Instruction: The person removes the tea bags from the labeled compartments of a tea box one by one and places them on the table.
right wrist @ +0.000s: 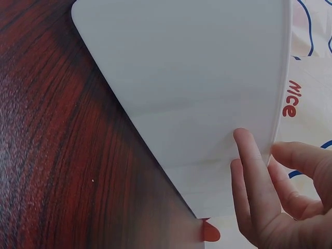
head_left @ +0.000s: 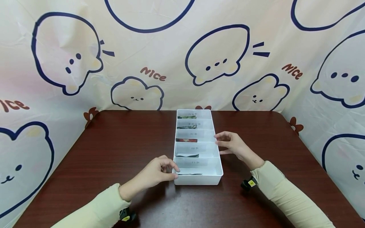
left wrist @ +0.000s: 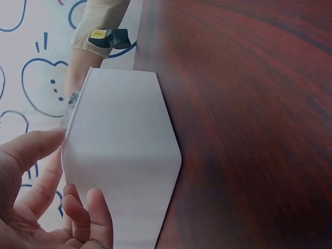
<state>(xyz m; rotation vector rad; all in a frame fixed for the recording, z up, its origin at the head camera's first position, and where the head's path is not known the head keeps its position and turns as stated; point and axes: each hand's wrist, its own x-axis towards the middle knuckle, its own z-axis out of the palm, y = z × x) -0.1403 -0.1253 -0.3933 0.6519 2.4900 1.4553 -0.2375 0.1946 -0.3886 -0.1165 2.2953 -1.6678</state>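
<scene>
A long white plastic divided box (head_left: pixel 196 180) stands lengthwise on the table, its several compartments labelled with Chinese names of teas. Thin packets lie inside, among them a red tea packet (head_left: pixel 186 140), a green one (head_left: pixel 186 117) and a dark-edged one (head_left: pixel 187 155). My left hand (head_left: pixel 159 169) holds the box's near left corner, index finger over the rim and thumb by the front corner; other fingers curl along the outer wall in the left wrist view. Midway along the opposite long side, my right hand (head_left: pixel 235 144) grips the rim, with two fingers against the outer wall (right wrist: pixel 197 78).
The dark reddish-brown wooden table (head_left: pixel 128 136) reaches back to a cream cloth backdrop (head_left: pixel 171 53) printed with cartoon bears and the word "Nice". Pale sleeves cover both arms, with a black wrist device (head_left: pixel 248 183) at the right cuff and another (head_left: pixel 126 216) at the left.
</scene>
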